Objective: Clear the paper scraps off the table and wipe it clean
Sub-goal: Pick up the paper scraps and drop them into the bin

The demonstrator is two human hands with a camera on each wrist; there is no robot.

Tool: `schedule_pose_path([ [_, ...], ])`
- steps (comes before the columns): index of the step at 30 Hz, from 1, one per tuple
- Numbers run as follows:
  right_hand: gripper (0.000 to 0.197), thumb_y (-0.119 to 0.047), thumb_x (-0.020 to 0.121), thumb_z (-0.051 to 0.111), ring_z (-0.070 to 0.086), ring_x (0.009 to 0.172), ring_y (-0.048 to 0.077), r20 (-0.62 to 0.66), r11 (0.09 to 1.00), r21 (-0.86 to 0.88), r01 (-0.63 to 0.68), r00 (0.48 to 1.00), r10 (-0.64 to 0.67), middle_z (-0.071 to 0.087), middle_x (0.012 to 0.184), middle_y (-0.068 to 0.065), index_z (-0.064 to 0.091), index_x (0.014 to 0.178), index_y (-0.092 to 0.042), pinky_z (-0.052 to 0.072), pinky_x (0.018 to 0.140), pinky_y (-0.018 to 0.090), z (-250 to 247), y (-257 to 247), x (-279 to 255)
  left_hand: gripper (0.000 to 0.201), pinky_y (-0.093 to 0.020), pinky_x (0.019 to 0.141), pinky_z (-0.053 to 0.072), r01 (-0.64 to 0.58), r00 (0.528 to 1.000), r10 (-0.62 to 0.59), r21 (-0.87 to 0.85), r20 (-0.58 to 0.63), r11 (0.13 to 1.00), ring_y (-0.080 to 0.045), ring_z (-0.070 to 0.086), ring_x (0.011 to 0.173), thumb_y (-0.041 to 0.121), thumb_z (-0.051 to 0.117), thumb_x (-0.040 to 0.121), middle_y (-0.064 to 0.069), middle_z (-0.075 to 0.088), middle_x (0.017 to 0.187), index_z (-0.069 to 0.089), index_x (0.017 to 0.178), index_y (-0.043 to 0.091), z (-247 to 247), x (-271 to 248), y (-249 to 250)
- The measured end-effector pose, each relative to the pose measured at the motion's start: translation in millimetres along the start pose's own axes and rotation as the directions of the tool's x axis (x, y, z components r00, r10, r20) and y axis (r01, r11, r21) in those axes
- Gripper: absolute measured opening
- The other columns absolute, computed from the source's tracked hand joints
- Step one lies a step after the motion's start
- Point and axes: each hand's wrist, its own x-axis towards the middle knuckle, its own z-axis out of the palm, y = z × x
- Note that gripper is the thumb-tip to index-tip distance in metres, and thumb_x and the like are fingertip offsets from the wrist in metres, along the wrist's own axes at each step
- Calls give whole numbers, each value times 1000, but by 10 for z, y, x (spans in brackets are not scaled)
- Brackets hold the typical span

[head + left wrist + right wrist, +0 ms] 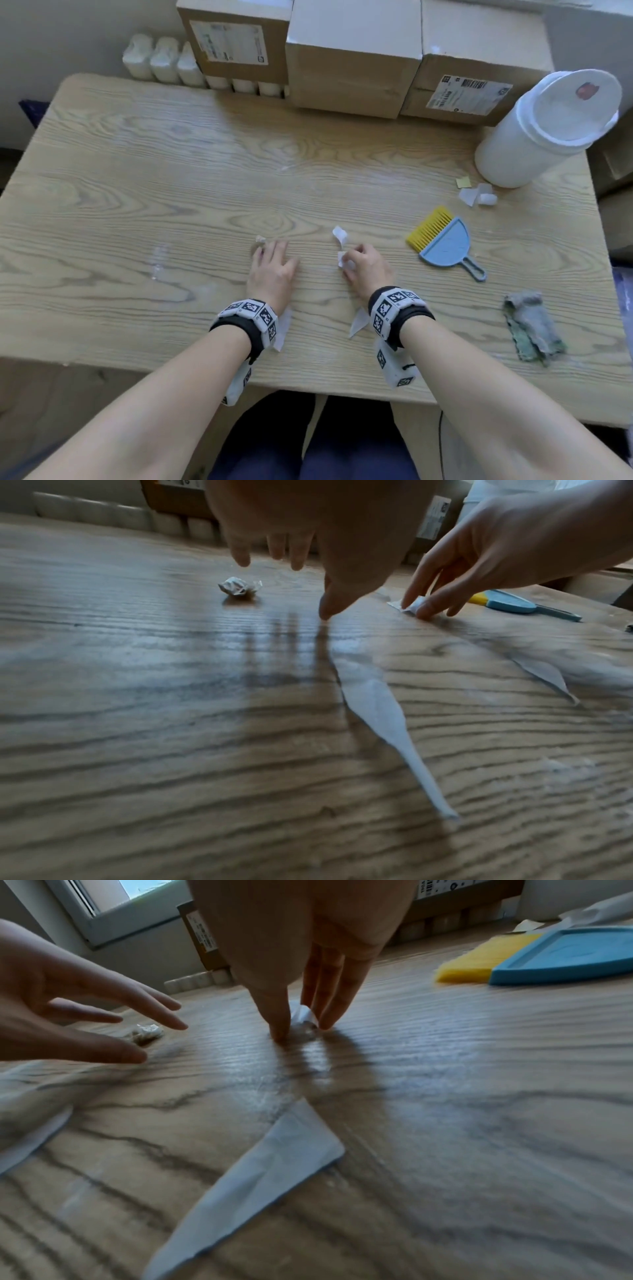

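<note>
Clearing looks barely begun: the right hand (364, 265) pinches one scrap (342, 259), the left hand (274, 267) is spread, other scraps (478, 194) litter the worktop (171, 171), and the rag (532, 329) lies unused.

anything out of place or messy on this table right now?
Yes. Torn paper scraps lie by the white tub, and a crumpled scrap sits at the left hand. The right hand pinches another scrap. Whitish smears streak the table.

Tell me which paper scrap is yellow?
The small yellow square scrap beside the tall white plastic tub. Every other scrap is white.
</note>
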Motion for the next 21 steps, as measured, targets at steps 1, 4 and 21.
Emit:
schedule_pose_path([
  [1,20,-28,89,50,58,96,30,16,999,15,-29,999,28,54,92,0,61,99,-14,39,68,32,4,-5,15,44,-55,92,46,29,1000,-29,12,-8,999,-37,58,113,-5,74,47,-21,62,118,69,87,13,-17,-2,5],
  [4,14,-15,89,51,59,91,29,6,999,-9,38,999,-38,59,96,5,63,96,-14,42,68,32,-42,-47,9,46,-53,100,40,122,992,-123,-36,-39,992,-37,47,125,-8,68,62,-22,52,131,66,103,13,-71,-18,16],
  [21,26,-13,91,52,49,110,25,25,995,-12,103,994,-102,47,124,6,59,115,-18,43,76,32,-200,-223,381,36,-40,74,51,187,981,-192,-108,-32,976,-36,57,104,-11,61,67,-21,56,121,62,100,3,-99,189,-259],
])
